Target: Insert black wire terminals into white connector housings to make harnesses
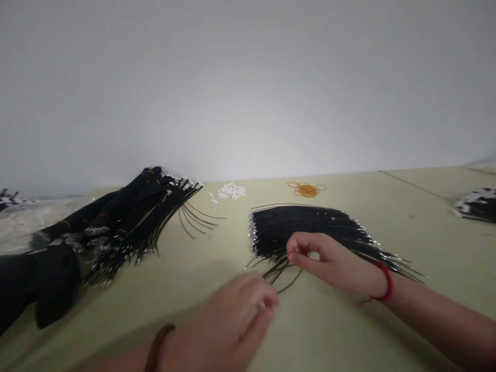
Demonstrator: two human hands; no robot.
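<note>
Tugging your right hand (333, 263), pinched shut on the black wires (294, 225), could snag the loose strands (281, 276) by your left hand (220, 325), whose blurred grip you cannot tell.

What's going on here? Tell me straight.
A person is sorting through thin black wires on a pale green table. Their right hand, with a red string at the wrist, pinches at the near edge of a fanned-out pile of wires, where a few loose strands stick out. Their left hand is close beside those strands. Bundled black wires lie off to the left, with small white pieces and yellow rubber bands farther back.
</note>
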